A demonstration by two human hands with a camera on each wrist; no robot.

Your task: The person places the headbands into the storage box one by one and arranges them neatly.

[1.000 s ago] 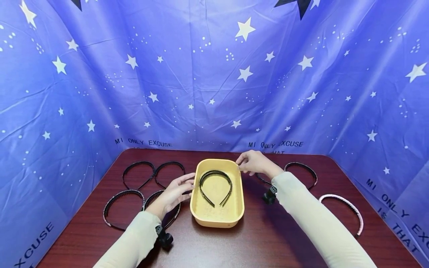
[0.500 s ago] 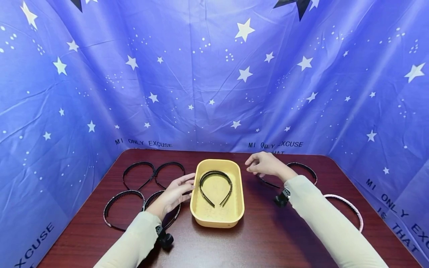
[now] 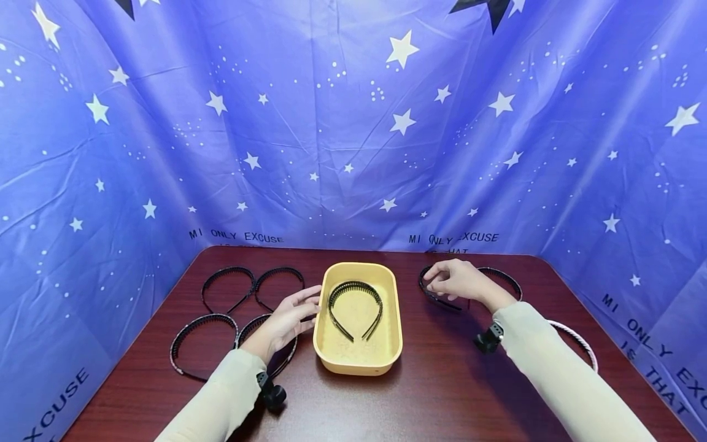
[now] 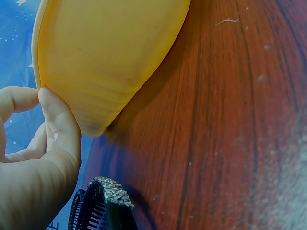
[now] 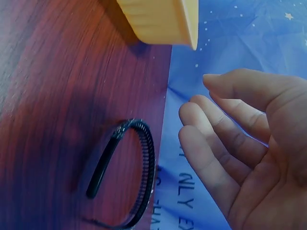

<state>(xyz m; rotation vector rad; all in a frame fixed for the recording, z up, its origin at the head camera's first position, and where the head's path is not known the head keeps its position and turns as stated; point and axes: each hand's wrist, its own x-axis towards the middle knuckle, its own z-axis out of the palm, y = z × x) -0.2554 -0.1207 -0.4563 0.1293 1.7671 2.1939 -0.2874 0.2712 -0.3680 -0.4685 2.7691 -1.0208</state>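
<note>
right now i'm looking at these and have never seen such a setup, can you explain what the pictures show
There is no robot here: a person works with two bare hands. The wide picture comes from a camera on the person's head, looking forward and down. The other two come from small black cameras worn on the wrists, each watching its own hand's work.

On the dark red table stands a yellow tub with a dark headband inside. Four dark headbands lie left of it. To the right are two dark bands and a pale band, partly hidden by the right hand and its sleeve.

The left hand touches the tub's rim. The right hand is near a dark band, fingers loosely bent, holding nothing.
</note>
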